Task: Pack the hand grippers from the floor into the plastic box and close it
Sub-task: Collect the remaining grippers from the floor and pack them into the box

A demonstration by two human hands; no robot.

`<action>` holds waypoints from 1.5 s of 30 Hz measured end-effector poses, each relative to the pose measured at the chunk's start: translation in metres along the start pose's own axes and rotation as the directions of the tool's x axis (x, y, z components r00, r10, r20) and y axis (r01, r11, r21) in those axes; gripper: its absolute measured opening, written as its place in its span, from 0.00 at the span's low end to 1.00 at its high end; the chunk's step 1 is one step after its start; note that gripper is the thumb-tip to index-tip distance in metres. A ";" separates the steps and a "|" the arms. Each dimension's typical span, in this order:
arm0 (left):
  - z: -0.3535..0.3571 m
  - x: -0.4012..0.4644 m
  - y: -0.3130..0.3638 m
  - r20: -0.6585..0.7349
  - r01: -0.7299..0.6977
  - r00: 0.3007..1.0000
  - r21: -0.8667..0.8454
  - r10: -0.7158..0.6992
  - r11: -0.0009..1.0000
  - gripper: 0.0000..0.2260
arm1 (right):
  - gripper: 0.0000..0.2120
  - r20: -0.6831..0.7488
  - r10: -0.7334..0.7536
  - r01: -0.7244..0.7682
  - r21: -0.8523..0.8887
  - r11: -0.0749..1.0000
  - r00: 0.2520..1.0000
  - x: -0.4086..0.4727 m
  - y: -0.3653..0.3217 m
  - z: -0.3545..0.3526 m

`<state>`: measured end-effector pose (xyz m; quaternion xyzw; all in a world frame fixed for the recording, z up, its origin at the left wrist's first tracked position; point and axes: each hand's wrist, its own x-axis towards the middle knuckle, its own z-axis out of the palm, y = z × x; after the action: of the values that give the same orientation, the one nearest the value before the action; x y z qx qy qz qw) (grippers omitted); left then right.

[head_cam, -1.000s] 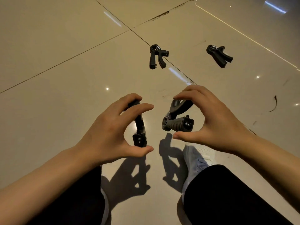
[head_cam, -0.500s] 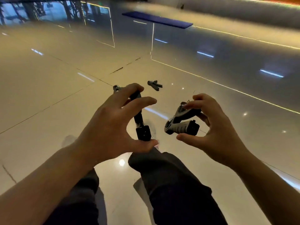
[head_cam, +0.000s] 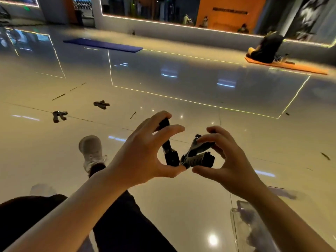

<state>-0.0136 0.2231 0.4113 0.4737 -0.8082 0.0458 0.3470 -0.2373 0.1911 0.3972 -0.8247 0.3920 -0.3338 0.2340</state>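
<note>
Grippers fill both hands: the left hand (head_cam: 143,157) pinches one gripper (head_cam: 168,144) standing nearly upright, and the right hand (head_cam: 229,160) pinches another (head_cam: 197,156) lying roughly crosswise. The clear plastic box (head_cam: 243,224) sits low on the floor under the right forearm, so I judge the right hand nearer. Two more grippers (head_cam: 59,115) (head_cam: 101,104) lie far off to the left.

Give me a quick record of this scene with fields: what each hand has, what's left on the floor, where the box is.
left hand: left hand grips one black hand gripper
right hand: right hand grips another hand gripper
on floor: two hand grippers, near one, far one
box: clear plastic box, lower right, partly behind the right forearm
box contents: dark shapes inside, too blurred to name
other: blue mat, orange mat
</note>
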 end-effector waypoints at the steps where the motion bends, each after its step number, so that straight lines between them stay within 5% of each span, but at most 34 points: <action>1: 0.007 0.003 0.016 0.019 -0.022 1.000 -0.036 0.023 0.999 0.32 | 0.23 -0.017 0.015 -0.015 0.000 1.000 1.000 -0.017 0.006 -0.011; 17: 0.056 0.011 0.176 0.086 -0.326 0.937 -0.128 0.338 0.937 0.29 | 0.25 -0.241 0.180 -0.190 -0.017 0.982 0.954 -0.185 0.025 -0.123; 34: 0.114 0.042 0.280 0.167 -0.411 0.881 -0.188 0.442 0.892 0.29 | 0.22 -0.455 0.331 -0.403 -0.067 0.913 0.827 -0.325 0.042 -0.210; 45: 0.174 0.088 0.287 0.432 -0.541 0.729 -0.113 0.532 0.833 0.32 | 0.25 -0.514 0.498 -0.577 0.006 0.817 0.699 -0.382 0.105 -0.219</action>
<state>-0.3602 0.2450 0.4061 0.2212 -0.9669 0.0427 0.1194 -0.6288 0.4097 0.3351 -0.5758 0.6869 -0.4179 0.1485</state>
